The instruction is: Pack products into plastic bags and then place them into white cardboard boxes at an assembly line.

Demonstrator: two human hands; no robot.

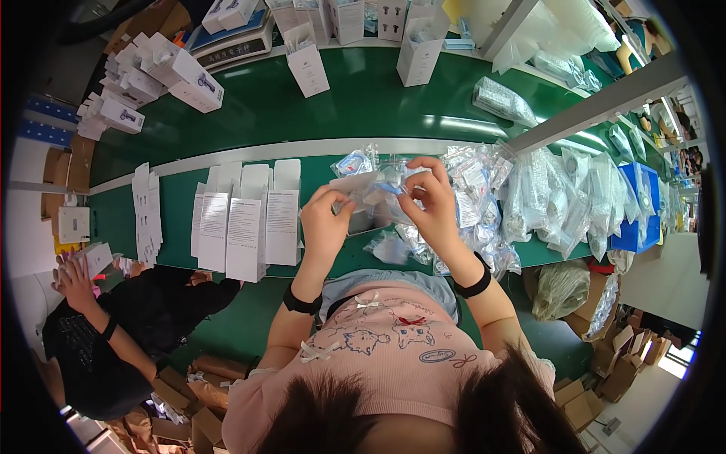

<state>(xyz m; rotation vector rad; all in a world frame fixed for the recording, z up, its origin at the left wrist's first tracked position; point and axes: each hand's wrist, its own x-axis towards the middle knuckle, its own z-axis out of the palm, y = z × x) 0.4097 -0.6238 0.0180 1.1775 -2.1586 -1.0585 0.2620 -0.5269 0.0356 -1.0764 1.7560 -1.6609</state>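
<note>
Both hands are raised over the green bench, with a clear plastic bag (376, 198) stretched between them. A whitish flat piece, card or folded plastic, is at its left edge. My left hand (327, 221) pinches the bag's left side, thumb against fingers. My right hand (432, 203) is closed at the bag's right side, thumb and forefinger close together with something bluish by the tips. What lies inside the bag is too blurred to name. Just beyond it rests a small bag with blue and white contents (355, 162). A heap of small bagged parts (470, 181) lies beside my right hand.
Open white boxes (246, 227) stand left of my hands, by flat printed cartons (147, 216). Bubble-wrap bags (556, 193) and a blue bin (643, 208) are at right. A green conveyor (249, 98) carries white boxes beyond a metal rail. A co-worker's hand (76, 284) is far left.
</note>
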